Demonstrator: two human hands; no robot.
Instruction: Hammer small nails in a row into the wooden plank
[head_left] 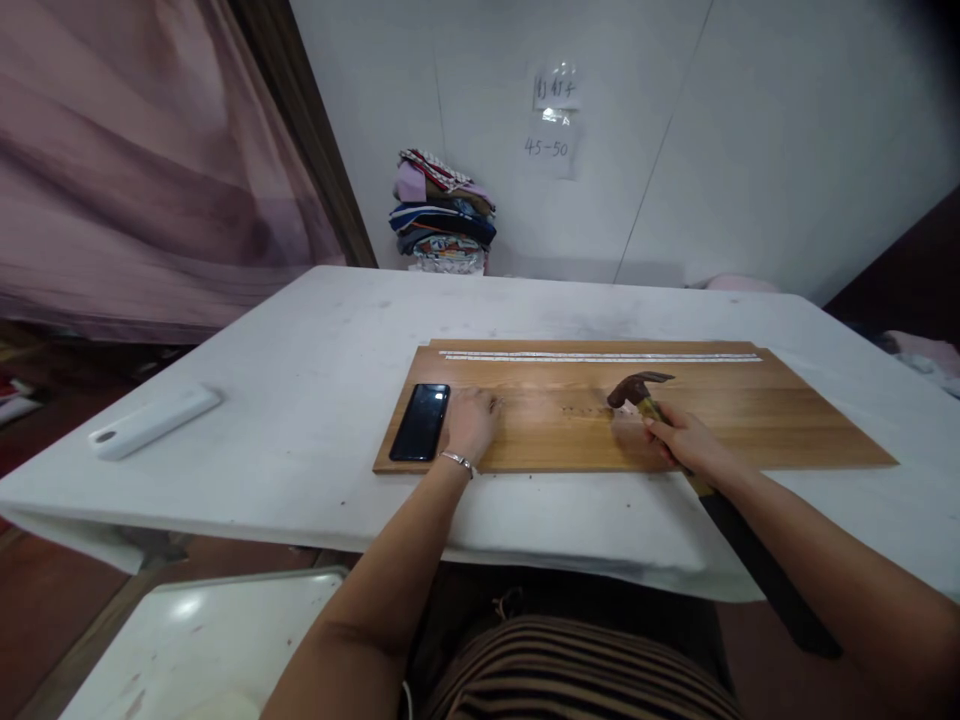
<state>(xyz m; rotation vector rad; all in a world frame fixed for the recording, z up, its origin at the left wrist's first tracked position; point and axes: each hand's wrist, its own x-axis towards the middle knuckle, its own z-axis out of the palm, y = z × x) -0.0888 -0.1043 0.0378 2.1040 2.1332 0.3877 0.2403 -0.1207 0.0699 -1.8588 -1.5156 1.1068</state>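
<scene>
A claw hammer (637,390) with a rusty head and a long dark handle is gripped in my right hand (686,437), close below the head. The head is just over a brown wooden board (795,425). My left hand (472,420) rests on the board's left part, its fingers curled together; whatever they may hold is too small to make out. Beside that hand, on the board's left end, lies a black phone (420,423). A row of small dark marks or nails (585,410) runs across the wood between my hands. Two narrow white strips (600,357) stretch along the far side.
The board lies on a white-covered table (300,400). A white elongated object (154,422) sits at the table's left. Folded clothes (442,210) are stacked behind the far edge, under paper notes (551,120) on the wall. A pale stool or chair (202,640) stands lower left.
</scene>
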